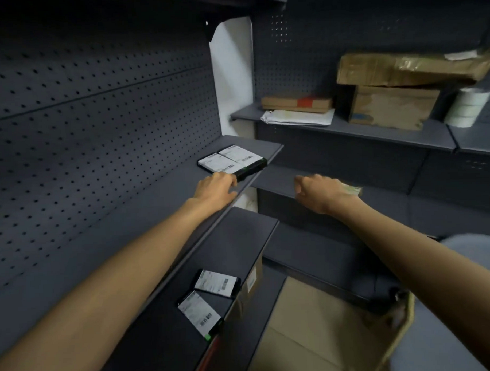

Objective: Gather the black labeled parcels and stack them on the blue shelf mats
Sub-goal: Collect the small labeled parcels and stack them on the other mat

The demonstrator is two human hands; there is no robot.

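Left hand (216, 186) nearer: fingers relaxed, maybe touching near edge of parcels (232, 160) just beyond; right hand (319, 191) loosely curled, empty.

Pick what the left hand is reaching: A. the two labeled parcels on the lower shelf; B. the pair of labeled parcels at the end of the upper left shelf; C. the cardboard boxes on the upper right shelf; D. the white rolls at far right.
B: the left hand lies with fingers straight at the near edge of the pair of labeled parcels, far above the two lower parcels.
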